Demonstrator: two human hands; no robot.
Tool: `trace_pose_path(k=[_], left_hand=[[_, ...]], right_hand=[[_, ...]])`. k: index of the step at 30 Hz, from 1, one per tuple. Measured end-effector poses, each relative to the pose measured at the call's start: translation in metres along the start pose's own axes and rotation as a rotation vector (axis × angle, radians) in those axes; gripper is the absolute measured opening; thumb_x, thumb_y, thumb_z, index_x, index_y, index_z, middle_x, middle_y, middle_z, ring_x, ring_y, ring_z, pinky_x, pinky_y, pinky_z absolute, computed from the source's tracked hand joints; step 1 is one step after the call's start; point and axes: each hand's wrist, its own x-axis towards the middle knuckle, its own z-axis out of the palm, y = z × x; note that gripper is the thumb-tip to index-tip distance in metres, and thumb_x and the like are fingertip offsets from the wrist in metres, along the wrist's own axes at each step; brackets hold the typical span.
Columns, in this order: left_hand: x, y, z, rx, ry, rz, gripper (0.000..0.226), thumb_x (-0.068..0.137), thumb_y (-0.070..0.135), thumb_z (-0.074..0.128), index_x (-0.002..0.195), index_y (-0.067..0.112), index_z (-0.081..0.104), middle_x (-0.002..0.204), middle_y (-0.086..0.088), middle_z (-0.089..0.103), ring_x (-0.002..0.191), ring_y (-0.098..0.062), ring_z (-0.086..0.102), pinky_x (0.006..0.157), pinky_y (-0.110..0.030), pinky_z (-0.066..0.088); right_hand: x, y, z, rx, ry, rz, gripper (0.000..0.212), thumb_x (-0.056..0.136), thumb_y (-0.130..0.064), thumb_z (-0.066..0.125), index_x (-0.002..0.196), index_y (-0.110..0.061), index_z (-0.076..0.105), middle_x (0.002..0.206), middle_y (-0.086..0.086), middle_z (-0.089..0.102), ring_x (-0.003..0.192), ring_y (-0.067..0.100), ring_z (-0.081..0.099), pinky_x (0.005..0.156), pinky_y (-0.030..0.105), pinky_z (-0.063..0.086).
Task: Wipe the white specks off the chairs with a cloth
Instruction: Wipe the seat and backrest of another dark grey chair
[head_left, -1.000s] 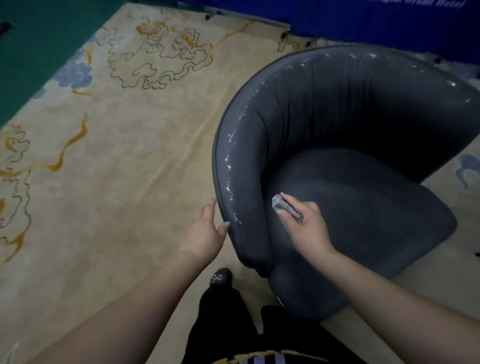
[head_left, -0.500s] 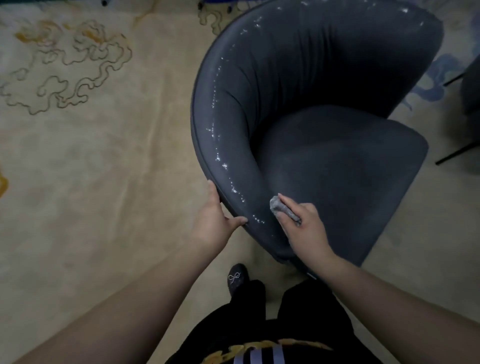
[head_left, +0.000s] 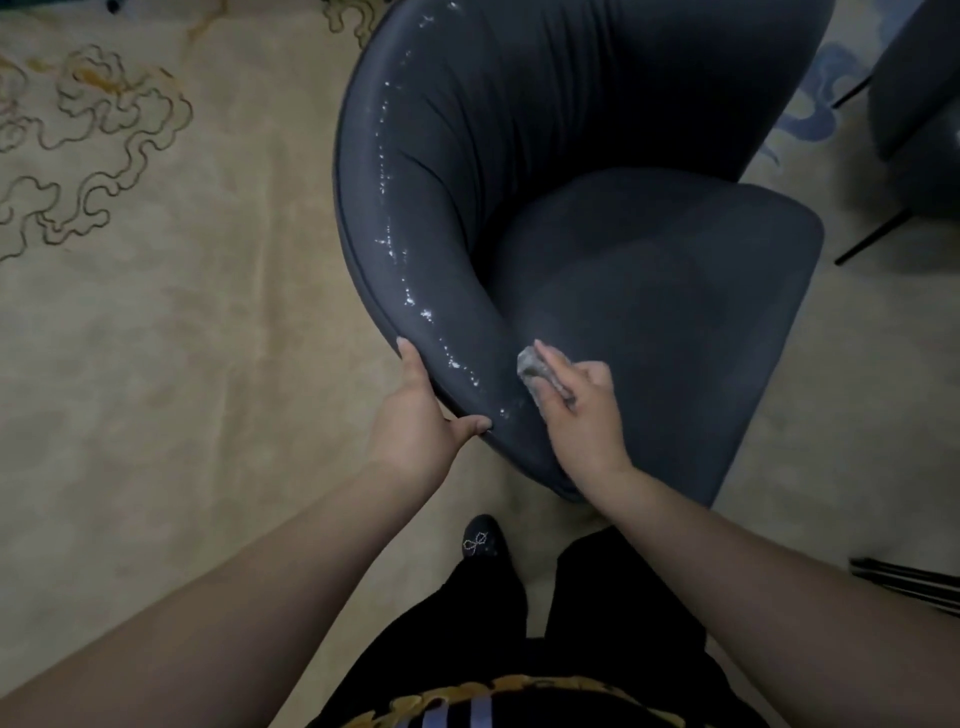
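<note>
At the centre of the beige carpet (head_left: 182, 364) stood the dark grey chair (head_left: 649, 291), white specks (head_left: 415, 306) trailing along its curved rim. Toward seven o'clock, her left hand (head_left: 415, 426) gripped that rim, thumb curled over it. Her right hand (head_left: 582, 410) pinched a crumpled cloth (head_left: 535, 366) between thumb and fingers, pressing it against the inner armrest.

The chair (head_left: 597, 249) stands on the carpet (head_left: 182, 338), a second chair (head_left: 919, 104) to its right. Specks (head_left: 410, 299) run along its left rim, left of the cloth (head_left: 535, 369).
</note>
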Motion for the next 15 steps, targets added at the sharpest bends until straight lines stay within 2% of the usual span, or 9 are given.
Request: trace_pose_path(k=[3,4,6,8,10,13,14,15], left_hand=[[-0.001,-0.006,0.002,-0.059,0.009,0.026,0.123,0.073,0.033,0.082,0.152,0.025,-0.012,0.117,0.005,0.062,0.085,-0.017,0.067,0.081,-0.036,0.053],[-0.001,-0.008,0.003,-0.094,0.011,0.03,0.123,0.072,0.031,0.083,0.152,0.026,-0.01,0.11,0.012,0.059,0.082,-0.012,0.068,0.077,-0.03,0.053],[-0.001,-0.011,0.003,-0.155,0.01,0.046,0.121,0.072,0.029,0.084,0.152,0.03,-0.008,0.102,0.021,0.053,0.071,0.001,0.067,0.068,-0.016,0.048],[0.0,-0.014,0.003,-0.217,0.005,0.061,0.119,0.072,0.025,0.084,0.152,0.033,-0.003,0.122,0.016,0.054,0.067,0.005,0.066,0.072,-0.018,0.05],[-0.001,-0.018,0.002,-0.271,0.01,0.059,0.117,0.071,0.022,0.084,0.151,0.033,0.0,0.136,0.001,0.053,0.067,0.003,0.067,0.08,-0.028,0.054],[-0.001,-0.02,0.0,-0.275,0.019,0.061,0.118,0.071,0.023,0.084,0.151,0.035,-0.002,0.134,-0.003,0.056,0.067,0.0,0.068,0.077,-0.028,0.055],[-0.001,-0.02,-0.001,-0.278,0.015,0.053,0.121,0.07,0.023,0.085,0.151,0.035,-0.004,0.134,-0.003,0.057,0.068,0.0,0.068,0.077,-0.027,0.055],[-0.001,-0.019,-0.002,-0.287,0.007,0.039,0.125,0.068,0.023,0.086,0.151,0.035,-0.006,0.134,-0.004,0.057,0.068,0.0,0.068,0.077,-0.025,0.054]], right_hand=[[-0.022,0.0,0.009,-0.088,-0.096,-0.235,0.05,0.088,-0.019,0.064,0.132,-0.04,0.053,0.097,-0.007,0.037,0.091,0.003,0.046,0.088,0.003,0.033],[-0.019,0.0,0.011,-0.094,-0.084,-0.226,0.051,0.089,-0.018,0.064,0.132,-0.041,0.052,0.097,-0.006,0.037,0.09,0.0,0.046,0.087,0.002,0.033],[0.0,-0.003,0.012,-0.047,-0.014,-0.062,0.045,0.091,-0.018,0.063,0.13,-0.038,0.054,0.098,-0.003,0.037,0.085,-0.01,0.046,0.081,-0.003,0.032],[0.009,-0.008,0.011,0.003,-0.006,0.051,0.04,0.092,-0.018,0.062,0.129,-0.033,0.057,0.099,-0.002,0.037,0.083,-0.016,0.045,0.078,-0.005,0.031],[-0.004,-0.015,0.011,-0.006,-0.058,-0.073,0.043,0.09,-0.018,0.063,0.129,-0.036,0.056,0.097,-0.005,0.037,0.087,-0.009,0.047,0.082,-0.001,0.034],[-0.022,-0.015,0.013,-0.166,-0.172,-0.33,0.05,0.085,-0.019,0.066,0.131,-0.035,0.054,0.1,0.0,0.04,0.095,0.016,0.047,0.091,0.018,0.04],[-0.015,-0.016,0.014,-0.205,-0.154,-0.324,0.05,0.086,-0.017,0.066,0.132,-0.033,0.054,0.1,0.004,0.041,0.094,0.018,0.047,0.091,0.019,0.04],[-0.006,-0.018,0.015,-0.203,-0.11,-0.258,0.049,0.088,-0.015,0.066,0.132,-0.03,0.054,0.101,0.006,0.04,0.093,0.017,0.046,0.09,0.015,0.039]])
